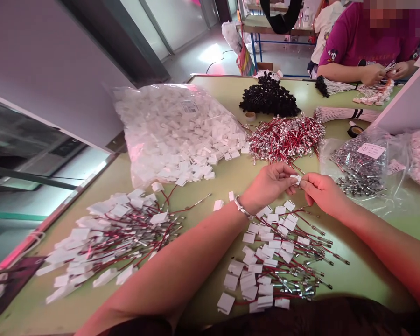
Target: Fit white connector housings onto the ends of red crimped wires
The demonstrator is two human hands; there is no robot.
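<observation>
My left hand (270, 183) and my right hand (321, 190) meet above the middle of the green table (217, 186). Both pinch one small white plastic connector (296, 178) between their fingertips. A thin red wire seems to run from it, but I cannot see it clearly. Below my hands lies a pile of red wires fitted with white connectors (271, 254). A larger pile of the same finished pieces (108, 238) spreads at the left. Loose red wires with metal ends (286, 138) lie just beyond my hands.
A big clear bag of white connectors (177, 128) sits at the back left. A heap of black parts (270, 97) and bags of metal pieces (362, 164) lie further back and right. Another person in a magenta shirt (362, 42) handles wire bundles (371, 91) across the table.
</observation>
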